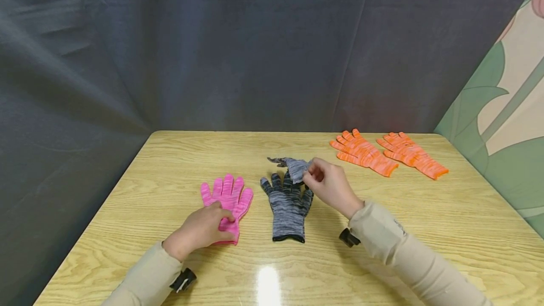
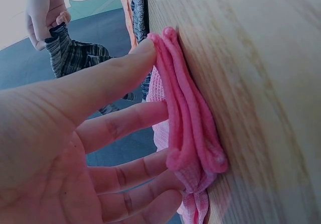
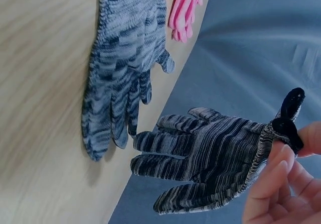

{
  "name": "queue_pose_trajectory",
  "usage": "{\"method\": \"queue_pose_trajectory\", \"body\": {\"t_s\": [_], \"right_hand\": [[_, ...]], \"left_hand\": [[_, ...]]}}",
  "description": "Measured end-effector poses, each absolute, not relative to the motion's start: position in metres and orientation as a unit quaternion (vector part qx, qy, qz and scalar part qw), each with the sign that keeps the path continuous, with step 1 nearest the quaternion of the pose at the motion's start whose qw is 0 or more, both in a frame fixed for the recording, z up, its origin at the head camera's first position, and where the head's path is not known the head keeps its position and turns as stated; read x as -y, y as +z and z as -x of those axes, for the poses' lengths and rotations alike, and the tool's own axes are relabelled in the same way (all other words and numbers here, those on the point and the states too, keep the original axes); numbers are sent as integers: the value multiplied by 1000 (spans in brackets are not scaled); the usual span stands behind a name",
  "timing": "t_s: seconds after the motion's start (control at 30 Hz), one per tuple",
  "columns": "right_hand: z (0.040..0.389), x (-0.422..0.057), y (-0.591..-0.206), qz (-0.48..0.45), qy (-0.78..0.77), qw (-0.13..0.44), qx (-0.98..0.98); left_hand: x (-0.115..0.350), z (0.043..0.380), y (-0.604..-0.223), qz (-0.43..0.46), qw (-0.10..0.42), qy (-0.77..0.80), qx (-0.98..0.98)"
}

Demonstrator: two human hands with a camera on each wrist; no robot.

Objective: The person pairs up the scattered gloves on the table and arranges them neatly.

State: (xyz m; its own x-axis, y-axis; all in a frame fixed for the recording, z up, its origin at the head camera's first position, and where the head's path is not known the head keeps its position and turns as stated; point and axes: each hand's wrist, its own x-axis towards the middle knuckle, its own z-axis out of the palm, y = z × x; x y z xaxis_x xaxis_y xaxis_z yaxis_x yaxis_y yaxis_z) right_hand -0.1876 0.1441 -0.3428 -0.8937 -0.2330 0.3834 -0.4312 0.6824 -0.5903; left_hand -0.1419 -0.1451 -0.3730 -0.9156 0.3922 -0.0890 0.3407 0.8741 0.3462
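My right hand (image 1: 329,183) pinches the cuff of a grey-and-black knit glove (image 3: 215,153) between thumb and fingers. That glove hangs in the air, its fingers pointing left in the head view. Below it a matching grey-and-black glove (image 1: 289,214) lies flat, fingers away from me and black cuff edge nearest. At the left, my left hand (image 1: 208,225) rests over the cuff end of the pink gloves (image 1: 229,192). Two pink cuffs show stacked in the left wrist view, where my thumb touches one corner and my fairly straight fingers lie against the knit.
Two orange gloves (image 1: 365,154) lie side by side at the back right of the wooden table (image 1: 170,155). A dark cloth (image 1: 255,51) hangs behind the table and down its left side. A leaf-patterned panel (image 1: 501,122) stands along the right.
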Motion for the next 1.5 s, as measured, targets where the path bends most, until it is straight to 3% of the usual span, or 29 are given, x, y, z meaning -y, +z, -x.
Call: {"method": "queue_pose_trajectory", "body": {"t_s": [0.93,1.5], "right_hand": [[176,-131,-364,-193,357,110,907],[164,-128,-376,-221,320,40,921]], "left_hand": [[144,141,-371,-183,79,163,-966],[139,140,-367,-207,58,138,-967]]}}
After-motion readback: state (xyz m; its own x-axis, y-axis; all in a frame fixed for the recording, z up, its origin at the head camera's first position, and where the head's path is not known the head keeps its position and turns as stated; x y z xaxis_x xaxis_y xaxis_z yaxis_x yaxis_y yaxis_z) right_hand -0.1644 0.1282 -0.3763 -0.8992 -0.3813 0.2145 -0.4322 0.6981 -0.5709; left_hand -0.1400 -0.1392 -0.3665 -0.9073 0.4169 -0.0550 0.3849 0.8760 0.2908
